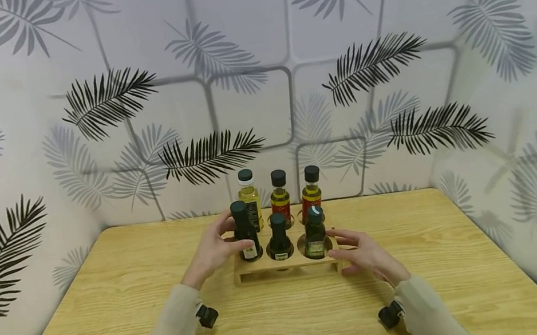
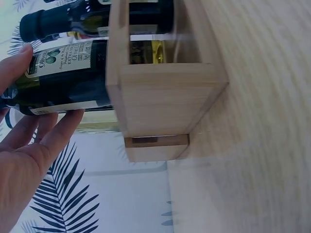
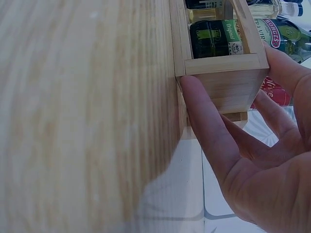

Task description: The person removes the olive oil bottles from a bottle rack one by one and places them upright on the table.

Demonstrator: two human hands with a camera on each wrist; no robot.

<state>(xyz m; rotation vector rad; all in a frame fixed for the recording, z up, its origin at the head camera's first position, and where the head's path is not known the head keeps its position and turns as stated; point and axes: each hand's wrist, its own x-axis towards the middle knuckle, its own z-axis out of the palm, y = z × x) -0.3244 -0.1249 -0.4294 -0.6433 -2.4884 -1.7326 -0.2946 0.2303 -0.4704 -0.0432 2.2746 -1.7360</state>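
Our left grip (image 1: 213, 252) is wrapped round a bottle (image 1: 242, 226); our right grip (image 1: 367, 256), fingers spread, touches the rack (image 1: 262, 266). Let's hold the rack still, the bottle straight.

In the head view, the wooden rack (image 1: 262, 265) hides the lower part of the middle front bottle (image 1: 280, 241), whose label (image 1: 281, 256) is too small to read, and the frame's bottom cuts off the worktop (image 1: 291, 320).
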